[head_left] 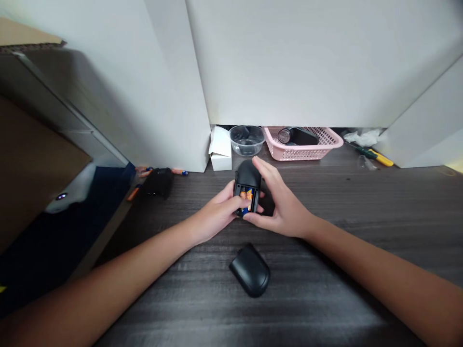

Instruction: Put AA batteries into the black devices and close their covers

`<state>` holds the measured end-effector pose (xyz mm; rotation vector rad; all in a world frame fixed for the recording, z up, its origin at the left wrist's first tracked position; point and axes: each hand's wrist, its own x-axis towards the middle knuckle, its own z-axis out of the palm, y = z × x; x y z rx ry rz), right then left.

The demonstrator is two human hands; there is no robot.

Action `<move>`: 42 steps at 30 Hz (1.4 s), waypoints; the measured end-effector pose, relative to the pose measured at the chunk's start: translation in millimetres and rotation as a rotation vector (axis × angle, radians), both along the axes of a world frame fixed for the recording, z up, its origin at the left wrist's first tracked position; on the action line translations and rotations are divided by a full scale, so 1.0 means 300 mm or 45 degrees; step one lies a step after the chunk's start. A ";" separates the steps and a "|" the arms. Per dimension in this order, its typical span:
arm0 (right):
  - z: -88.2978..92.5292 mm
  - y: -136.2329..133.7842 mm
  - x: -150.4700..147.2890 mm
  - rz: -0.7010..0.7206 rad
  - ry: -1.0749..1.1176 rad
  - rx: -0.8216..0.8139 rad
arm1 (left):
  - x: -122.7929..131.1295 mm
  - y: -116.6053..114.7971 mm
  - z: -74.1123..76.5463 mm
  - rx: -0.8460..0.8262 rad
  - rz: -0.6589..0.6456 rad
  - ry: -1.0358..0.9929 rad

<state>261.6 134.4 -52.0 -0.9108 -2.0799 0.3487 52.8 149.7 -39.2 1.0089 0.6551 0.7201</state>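
A black wireless mouse (249, 174), as it appears, is held between both hands above the dark wood-grain table. Its battery bay is open, with orange-and-blue batteries (249, 193) lying inside. My left hand (220, 209) wraps its left side, thumb pressed on the batteries. Around the right side is my right hand (284, 207), index finger at the far end and thumb at the near lower edge. The fingers beneath the mouse are partly hidden. Nearer me, the rounded black cover (252, 271) lies apart on the table.
Against the back panel stand a white box (221, 156), a clear plastic bowl (247, 150) and a pink basket (296, 154) holding dark items. A yellow-and-green tool handle (381, 157) lies at right. Loose batteries (180, 172) and a black pouch-like thing (159, 182) are at left.
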 end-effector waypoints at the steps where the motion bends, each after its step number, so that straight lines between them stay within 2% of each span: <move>1: -0.002 0.000 0.000 -0.007 -0.019 -0.009 | -0.002 -0.001 -0.003 0.033 -0.029 0.014; 3: -0.004 -0.001 0.000 -0.030 -0.031 -0.011 | -0.005 -0.004 -0.008 0.141 -0.078 0.038; 6: -0.003 -0.001 -0.001 -0.011 0.011 0.001 | -0.010 -0.014 -0.015 0.429 -0.088 0.153; 8: -0.005 0.002 0.000 0.011 0.042 0.008 | -0.011 -0.027 -0.017 0.596 -0.030 0.292; 11: -0.009 0.003 0.005 0.028 0.080 -0.003 | -0.008 -0.046 -0.013 0.685 0.113 0.452; 14: -0.010 -0.005 0.008 -0.052 0.153 -0.060 | -0.008 -0.050 -0.002 0.830 0.210 0.534; 17: -0.005 -0.018 0.004 -0.193 0.254 -0.131 | -0.013 -0.042 0.003 0.992 0.223 0.562; 22: 0.002 -0.034 -0.008 -0.271 0.334 -0.211 | -0.015 -0.032 -0.008 0.978 0.235 0.608; 26: 0.005 -0.038 -0.009 -0.298 0.309 -0.150 | -0.009 -0.037 -0.003 0.964 0.192 0.619; 34: 0.012 -0.055 0.002 -0.105 0.333 0.079 | -0.030 -0.047 0.022 0.892 -0.103 0.489; 37: 0.018 -0.059 0.011 -0.067 0.244 0.111 | -0.035 -0.050 0.013 0.882 -0.073 0.457; 42: 0.032 -0.048 0.008 0.022 0.084 0.213 | -0.024 -0.038 0.005 0.924 0.105 0.367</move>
